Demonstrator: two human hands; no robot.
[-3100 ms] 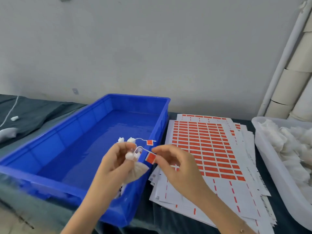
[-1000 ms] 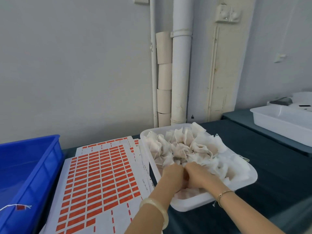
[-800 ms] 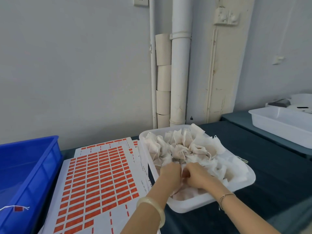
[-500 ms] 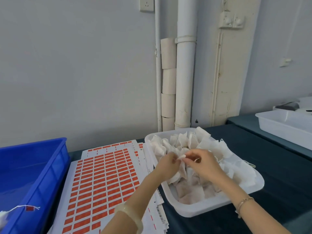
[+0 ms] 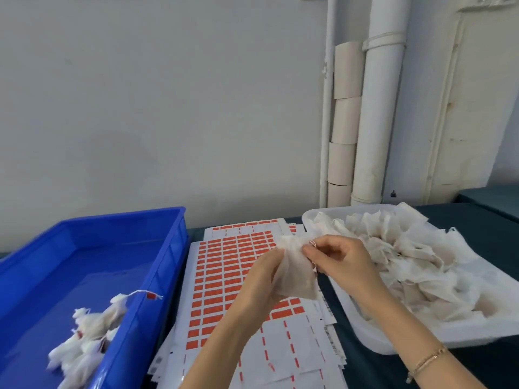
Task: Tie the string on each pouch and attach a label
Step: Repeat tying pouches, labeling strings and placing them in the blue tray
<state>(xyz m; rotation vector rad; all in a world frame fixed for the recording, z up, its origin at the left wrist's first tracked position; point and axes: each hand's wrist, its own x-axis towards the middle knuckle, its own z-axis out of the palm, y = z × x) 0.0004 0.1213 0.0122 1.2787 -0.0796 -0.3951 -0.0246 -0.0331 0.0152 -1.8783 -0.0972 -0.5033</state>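
Left hand (image 5: pixel 261 279) gripping small white fabric pouch (image 5: pixel 295 279); right hand (image 5: pixel 341 262) pinching its gathered neck; orange-sticker label sheets (image 5: pixel 224 276) beneath both hands.

Left side: the blue crate (image 5: pixel 165 265) stands just beside the label sheets (image 5: pixel 224 265); its raised wall blocks a low sideways pass, so the way in is from above.
Crate floor: bare blue across the far and middle part; tied pouches (image 5: pixel 87 338) are heaped in the near corner against the wall.
Centre: the sheets lie flat; above them the left hand (image 5: pixel 261 282) and right hand (image 5: pixel 345 262) grip one pouch (image 5: pixel 295 276), filling the middle.
Right side: the white tray (image 5: pixel 415 338) rises just beside the sheets, with untied pouches (image 5: pixel 407 256) heaped above its rim.
Gap: a narrow strip of dark cloth (image 5: pixel 356 360) lies between sheets and tray.
Back: a pipe (image 5: pixel 379 108) and cardboard tubes (image 5: pixel 346 119) stand behind the tray's far corner.
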